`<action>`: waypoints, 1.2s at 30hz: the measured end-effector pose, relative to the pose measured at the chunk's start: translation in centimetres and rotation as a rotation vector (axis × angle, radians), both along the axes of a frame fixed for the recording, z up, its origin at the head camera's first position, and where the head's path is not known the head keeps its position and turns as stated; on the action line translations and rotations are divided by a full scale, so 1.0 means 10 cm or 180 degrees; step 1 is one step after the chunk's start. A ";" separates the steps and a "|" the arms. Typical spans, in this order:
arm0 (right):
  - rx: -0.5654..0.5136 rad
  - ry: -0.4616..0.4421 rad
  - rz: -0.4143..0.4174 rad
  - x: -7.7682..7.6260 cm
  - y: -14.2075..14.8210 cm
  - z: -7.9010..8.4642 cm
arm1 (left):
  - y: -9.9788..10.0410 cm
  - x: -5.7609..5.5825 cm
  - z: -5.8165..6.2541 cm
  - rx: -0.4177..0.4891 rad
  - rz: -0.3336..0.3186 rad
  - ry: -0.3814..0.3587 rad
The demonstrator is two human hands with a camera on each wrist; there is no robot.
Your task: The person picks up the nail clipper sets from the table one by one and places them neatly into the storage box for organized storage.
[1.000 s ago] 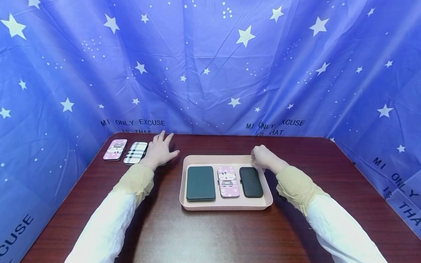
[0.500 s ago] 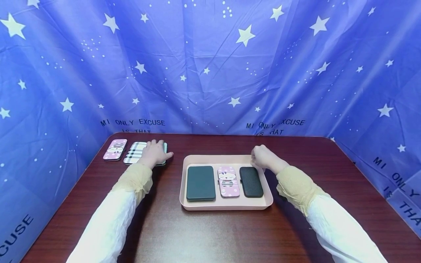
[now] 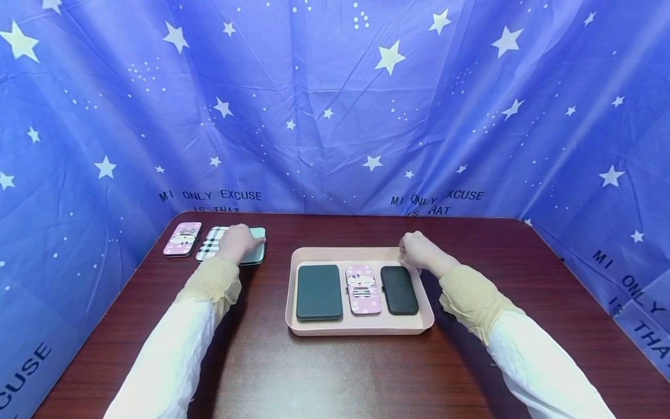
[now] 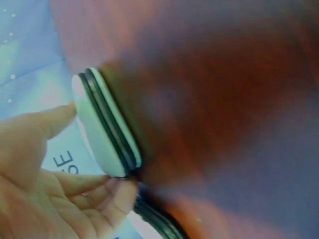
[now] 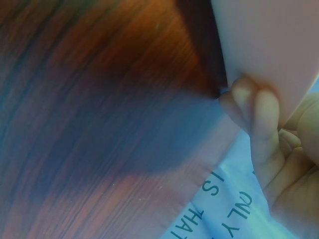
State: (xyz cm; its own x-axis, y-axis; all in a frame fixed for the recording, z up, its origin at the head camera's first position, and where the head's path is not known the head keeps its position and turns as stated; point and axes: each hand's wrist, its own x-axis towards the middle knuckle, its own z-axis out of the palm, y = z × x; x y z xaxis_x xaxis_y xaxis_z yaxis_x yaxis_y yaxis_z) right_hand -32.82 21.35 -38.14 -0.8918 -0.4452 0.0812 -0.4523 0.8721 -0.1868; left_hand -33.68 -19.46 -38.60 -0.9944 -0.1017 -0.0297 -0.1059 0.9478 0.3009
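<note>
The left hand is pinching the mint case beside the plaid case, thumb and fingers spanning it, while the right hand is gripping the tray by its corner, presumably steadying it.

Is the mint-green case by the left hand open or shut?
Shut: in the left wrist view, the mint-green case has both dark-edged halves together.

The left forearm and right forearm extend from near to far, well apart. The left hand, at far left, opposes its thumb to bent fingers; the right hand, right of centre, has its fingers curled closely together.
</note>
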 end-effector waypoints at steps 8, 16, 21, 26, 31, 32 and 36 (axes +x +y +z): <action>-0.0003 0.0004 -0.0004 0.00 0.00 0.00 | 0.04 0.05 0.11 0.0087 0.0274 -0.0228; -0.0012 -0.0024 0.0004 0.02 -0.02 0.00 | 0.00 0.03 0.06 0.0295 0.0400 -0.0141; 0.0003 -0.0023 0.0012 0.00 -0.01 -0.01 | -0.07 0.01 0.00 0.0598 0.0381 -0.0031; 0.0034 0.0027 0.0039 0.00 -0.01 0.00 | -0.11 0.00 0.02 0.0887 0.0363 0.0015; 0.0027 0.0002 0.0019 0.00 -0.01 0.00 | -0.14 -0.04 -0.03 0.1049 0.0383 0.0080; 0.0022 -0.0009 0.0009 -0.01 -0.01 0.00 | -0.14 -0.04 -0.03 0.1108 0.0394 0.0085; 0.0020 -0.0035 -0.0019 -0.01 -0.01 0.01 | -0.14 -0.06 -0.04 0.1450 0.0437 0.0026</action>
